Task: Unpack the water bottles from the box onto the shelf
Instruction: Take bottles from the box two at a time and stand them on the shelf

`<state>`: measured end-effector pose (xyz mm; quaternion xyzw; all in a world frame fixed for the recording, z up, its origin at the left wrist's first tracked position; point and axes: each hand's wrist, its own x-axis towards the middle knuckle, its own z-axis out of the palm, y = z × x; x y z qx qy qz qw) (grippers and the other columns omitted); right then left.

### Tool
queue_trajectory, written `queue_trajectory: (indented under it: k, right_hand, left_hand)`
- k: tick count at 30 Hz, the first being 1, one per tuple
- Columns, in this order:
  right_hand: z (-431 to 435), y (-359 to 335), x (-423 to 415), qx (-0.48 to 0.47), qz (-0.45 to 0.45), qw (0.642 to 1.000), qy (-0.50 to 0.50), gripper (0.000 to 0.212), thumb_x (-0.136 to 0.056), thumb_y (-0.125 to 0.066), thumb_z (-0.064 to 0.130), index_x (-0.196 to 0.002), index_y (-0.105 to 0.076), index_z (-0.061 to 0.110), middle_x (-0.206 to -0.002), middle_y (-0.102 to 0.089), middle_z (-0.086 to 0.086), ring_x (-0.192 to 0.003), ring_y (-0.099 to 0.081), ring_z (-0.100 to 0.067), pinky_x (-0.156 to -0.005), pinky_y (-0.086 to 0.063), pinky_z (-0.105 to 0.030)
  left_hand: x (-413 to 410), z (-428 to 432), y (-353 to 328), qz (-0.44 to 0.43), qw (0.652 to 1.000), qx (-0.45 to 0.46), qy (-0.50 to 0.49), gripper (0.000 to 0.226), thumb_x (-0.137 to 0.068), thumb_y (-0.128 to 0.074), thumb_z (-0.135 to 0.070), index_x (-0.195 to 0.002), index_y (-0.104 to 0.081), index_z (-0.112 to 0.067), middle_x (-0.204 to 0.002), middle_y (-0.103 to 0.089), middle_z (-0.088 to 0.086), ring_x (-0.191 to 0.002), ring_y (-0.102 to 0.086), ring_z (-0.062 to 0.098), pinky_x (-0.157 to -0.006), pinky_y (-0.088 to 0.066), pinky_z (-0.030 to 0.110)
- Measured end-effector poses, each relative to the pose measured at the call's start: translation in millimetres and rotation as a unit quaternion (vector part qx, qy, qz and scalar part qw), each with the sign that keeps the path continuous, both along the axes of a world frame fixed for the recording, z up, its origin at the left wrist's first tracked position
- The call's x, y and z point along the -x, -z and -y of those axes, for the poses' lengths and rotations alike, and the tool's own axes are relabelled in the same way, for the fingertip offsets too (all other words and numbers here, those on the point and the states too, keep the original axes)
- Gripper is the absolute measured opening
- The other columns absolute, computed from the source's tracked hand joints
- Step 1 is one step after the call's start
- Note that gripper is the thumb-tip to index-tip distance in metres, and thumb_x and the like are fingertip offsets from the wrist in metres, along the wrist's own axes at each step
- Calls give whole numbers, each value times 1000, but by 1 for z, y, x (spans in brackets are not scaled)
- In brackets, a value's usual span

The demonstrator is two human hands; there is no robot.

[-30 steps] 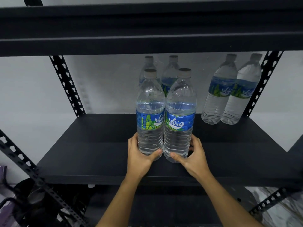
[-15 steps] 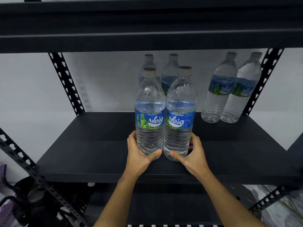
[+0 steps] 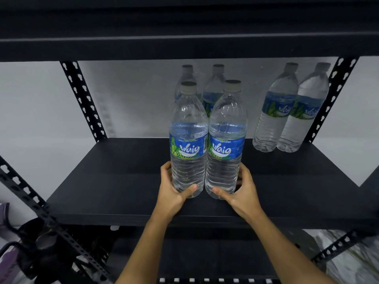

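Two clear plastic blue-labelled water bottles (image 3: pixel 207 144) are clamped low by left hand (image 3: pixel 174 193) and right hand (image 3: pixel 242 191) fingers on the black metal shelf (image 3: pixel 114 181); a careless push could topple them.

Both forearms reach up and forward; left hand (image 3: pixel 171 191) and right hand (image 3: pixel 241 191) each curl around the base of an upright bottle (image 3: pixel 224 140), thumbs in front.

The black shelf (image 3: pixel 123 181) carries two bottles (image 3: pixel 188 144) near centre, two behind (image 3: pixel 213 93), two far right (image 3: pixel 287 111).
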<state>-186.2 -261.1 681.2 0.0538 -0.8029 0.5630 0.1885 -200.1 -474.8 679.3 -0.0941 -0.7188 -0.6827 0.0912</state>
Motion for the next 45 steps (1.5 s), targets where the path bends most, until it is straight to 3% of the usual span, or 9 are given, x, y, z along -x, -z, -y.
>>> queue_trajectory:
  k: [3, 9, 12, 15, 18, 25, 29, 36, 45]
  right_hand:
    - [1, 0, 1, 19, 16, 1000, 6, 98, -52, -93, 41, -134, -39, 29, -127, -55, 11, -113, -55, 1, -88, -47, -14]
    - [-6, 0, 0, 58, 40, 997, -26, 85, -62, -90, 29, -134, -44, 29, -122, -62, 14, -110, -59, -1, -96, -51, -32]
    - [-9, -2, -2, 69, 36, 996, -43, 90, -65, -86, 31, -142, -39, 24, -129, -60, 12, -118, -57, -3, -98, -46, -25]
    - [-1, -4, -4, 55, 20, 998, -30, 90, -66, -85, 39, -141, -37, 24, -131, -54, 16, -117, -55, 1, -91, -45, -10]
    - [4, -6, -5, 37, 15, 999, 16, 96, -50, -85, 57, -130, -37, 33, -128, -46, 14, -114, -52, 1, -86, -45, -12]
    - [-1, 0, -1, 45, 28, 998, 18, 90, -60, -90, 33, -135, -41, 27, -126, -56, 13, -110, -57, -2, -84, -47, -13]
    - [-2, 3, -1, 39, 20, 999, 13, 90, -62, -89, 37, -138, -42, 25, -129, -57, 13, -112, -58, -4, -87, -47, -17]
    - [0, 0, -7, -4, -15, 998, 61, 84, -62, -89, 34, -134, -47, 23, -126, -45, 4, -107, -54, 0, -87, -42, -11]
    - [14, -6, -7, -5, -18, 996, 84, 73, -60, -91, 30, -124, -59, 18, -112, -58, 6, -93, -64, -10, -81, -58, -37]
  left_hand:
    - [0, -1, 1, -8, 1000, 13, -7, 100, -61, -87, -36, -142, -30, -23, -128, -59, -21, -120, -61, 0, -96, -53, 23]
    - [0, -1, 3, -14, 1000, 23, -7, 101, -61, -88, -37, -143, -30, -22, -126, -58, -28, -122, -61, 2, -99, -52, 27]
    - [1, -2, 2, -13, 1000, 27, -8, 101, -61, -87, -38, -143, -30, -23, -123, -58, -34, -121, -61, 1, -100, -51, 27]
    - [0, -2, 1, -16, 1000, 23, -13, 100, -60, -88, -37, -141, -31, -25, -128, -57, -26, -121, -60, 1, -99, -52, 24]
    - [-1, -5, 1, -21, 999, 20, -19, 98, -60, -90, -35, -139, -32, -25, -133, -55, -13, -122, -61, 5, -98, -52, 23]
    - [-2, -6, 0, -28, 999, 29, -34, 97, -60, -90, -36, -138, -33, -27, -134, -56, -10, -122, -61, 4, -95, -51, 17]
    - [-4, -6, 0, -26, 998, 34, -35, 92, -66, -92, -23, -137, -33, -29, -130, -58, -14, -118, -62, -1, -93, -51, 14]
    - [-7, -11, -1, -38, 991, 77, -104, 97, -54, -90, -54, -134, -38, -35, -130, -37, -15, -126, -47, -2, -99, -43, 17]
    - [-11, 0, -9, -43, 984, 80, -151, 85, -54, -93, -50, -129, -59, -31, -118, -58, -15, -110, -63, 2, -95, -57, 31]
